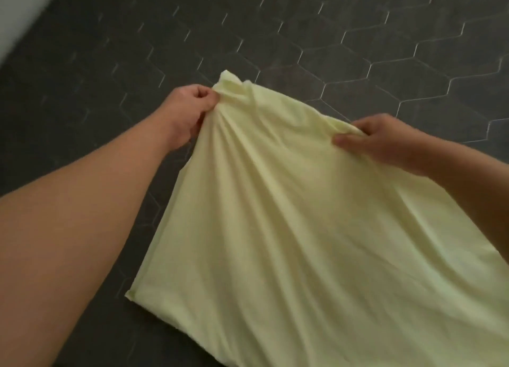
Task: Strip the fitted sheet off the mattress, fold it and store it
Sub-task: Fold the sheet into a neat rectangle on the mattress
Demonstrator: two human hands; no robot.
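Your left hand (190, 110) pinches one top corner of the pale yellow fitted sheet (289, 229), fingers curled tight round a bunched tuft. Your right hand (385, 140) grips the other top corner, thumb pressed on the near face, fingers wrapped behind the edge. The sheet hangs between your hands above the dark hexagon-tile floor (330, 36). Its long axis runs from the held top edge down toward you. That top edge slopes, left corner farther from you. The left side edge falls to a free lower corner; the right edge leaves view. Open floor lies ahead and to the left.
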